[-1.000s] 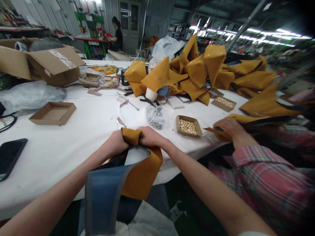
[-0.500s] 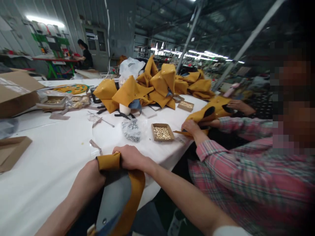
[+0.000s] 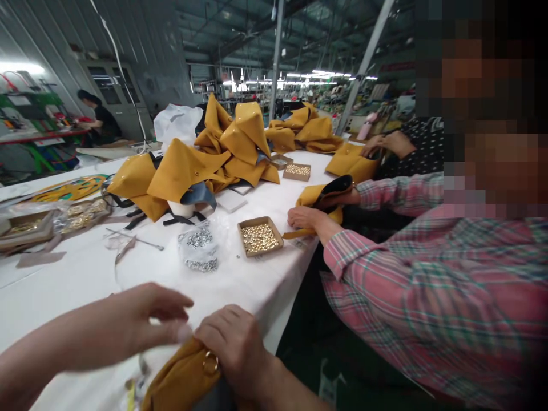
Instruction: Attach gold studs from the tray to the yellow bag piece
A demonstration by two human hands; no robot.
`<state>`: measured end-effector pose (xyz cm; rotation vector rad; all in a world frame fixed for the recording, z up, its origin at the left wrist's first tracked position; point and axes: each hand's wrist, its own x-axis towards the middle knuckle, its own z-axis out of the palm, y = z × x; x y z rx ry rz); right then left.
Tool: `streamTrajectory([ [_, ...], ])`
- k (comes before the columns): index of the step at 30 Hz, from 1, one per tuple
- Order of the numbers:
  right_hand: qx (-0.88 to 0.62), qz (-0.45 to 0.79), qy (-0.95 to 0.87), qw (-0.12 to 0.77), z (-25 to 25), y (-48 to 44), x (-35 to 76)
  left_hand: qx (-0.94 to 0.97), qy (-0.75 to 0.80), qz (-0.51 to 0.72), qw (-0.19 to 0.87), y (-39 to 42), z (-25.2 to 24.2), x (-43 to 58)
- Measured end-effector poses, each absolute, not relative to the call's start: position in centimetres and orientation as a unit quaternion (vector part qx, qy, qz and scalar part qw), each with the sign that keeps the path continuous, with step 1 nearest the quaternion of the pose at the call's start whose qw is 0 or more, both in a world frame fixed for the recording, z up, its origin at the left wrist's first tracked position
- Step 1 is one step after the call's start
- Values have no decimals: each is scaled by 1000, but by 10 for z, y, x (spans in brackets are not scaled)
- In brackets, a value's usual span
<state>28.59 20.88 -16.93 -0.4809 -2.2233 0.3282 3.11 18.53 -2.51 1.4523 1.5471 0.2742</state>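
A mustard-yellow fabric piece (image 3: 182,379) with a gold ring on it lies at the table's near edge, its lower part cut off by the frame. My right hand (image 3: 237,345) is closed round its upper end. My left hand (image 3: 141,319) is off to the left, just above the piece, fingers apart and curved, slightly blurred; its thumb comes close to the fabric. Ahead of my hands are a small cardboard box of gold eyelets (image 3: 260,237) and a clear bag of silver rings (image 3: 199,248).
A heap of yellow fabric pieces (image 3: 188,171) covers the back of the white table (image 3: 81,279). At right, a co-worker in a plaid sleeve (image 3: 385,257) handles another yellow piece; a second person in dotted clothing works beyond. Bags of gold parts (image 3: 81,217) lie at left.
My left hand has let go of the yellow piece and lifted away. The piece has turned in my right hand, bringing the gold ring into sight. The view has swung to the right.
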Motion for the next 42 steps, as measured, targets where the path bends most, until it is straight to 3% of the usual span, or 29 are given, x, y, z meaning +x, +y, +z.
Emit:
streamTrajectory([
  [2,-167,128,-862,462,-176,206,287,599,627,125,482,247,-22,50],
  [6,-151,113,-835,518,-178,210,287,666,647,164,333,346,-53,97],
  [11,-149,73,-817,552,-185,217,279,770,594,148,178,412,-84,141],
  [18,-154,58,-809,564,-212,219,266,857,507,-6,93,439,-103,193],
  [28,-166,77,-788,588,-221,217,261,876,479,4,57,450,-125,201],
  [37,-135,119,-798,575,-209,211,281,814,541,152,150,382,-64,162],
  [39,-118,132,-796,579,-195,207,297,765,569,188,234,333,-54,138],
  [42,-107,184,-803,557,-174,199,323,591,614,265,451,244,-55,106],
])
